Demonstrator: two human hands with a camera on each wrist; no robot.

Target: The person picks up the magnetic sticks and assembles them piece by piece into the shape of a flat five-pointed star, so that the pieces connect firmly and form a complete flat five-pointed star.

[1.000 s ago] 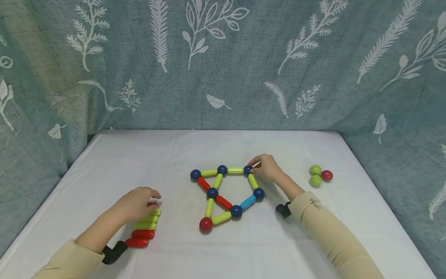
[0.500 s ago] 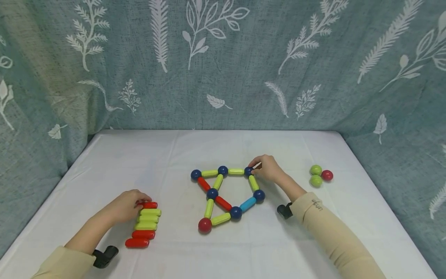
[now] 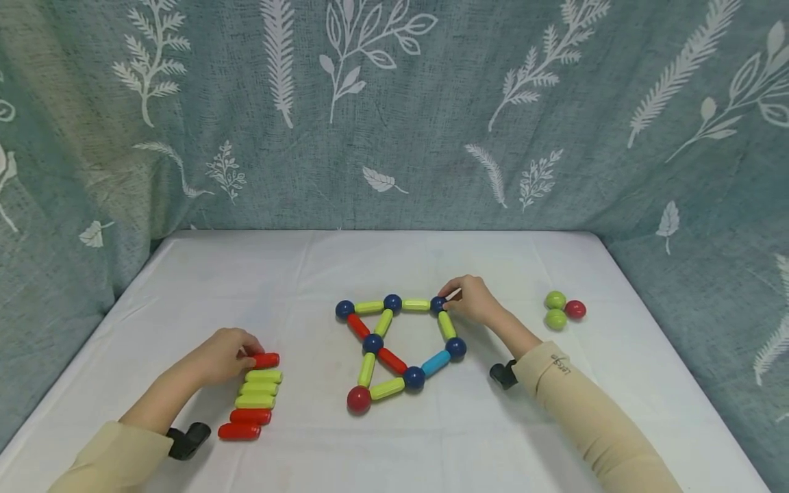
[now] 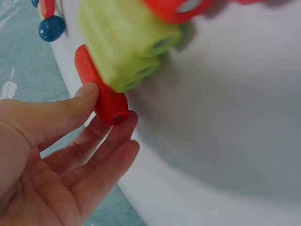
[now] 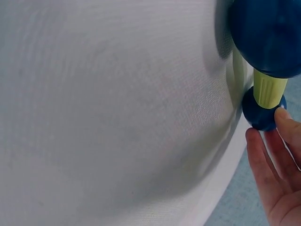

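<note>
Centrally, a ball-and-rod frame [image 3: 392, 360] lies on the surface [image 3: 308, 448]. At its nine o'clock, the left hand [image 3: 223, 356] pinches a red rod [image 3: 267, 360], grip narrowed to fit; at one o'clock, the right hand [image 3: 476, 300] likewise pinches a dark-blue ball [image 3: 437, 305].

Red stick [image 3: 267, 360], end pinched by left hand [image 3: 223, 356]; parallel to far edge of tabletop [image 3: 308, 452], nearer left edge. Blue ball [image 3: 438, 304], pinched by right hand [image 3: 472, 298], joining two green sticks [image 3: 416, 305], nearer right edge.

A beige sleeve [image 3: 114, 455] shows lower left, a matching sleeve [image 3: 600, 424] lower right, its cuff [image 3: 535, 370] lettered; both wrists wear black cameras [image 3: 188, 440].
</note>
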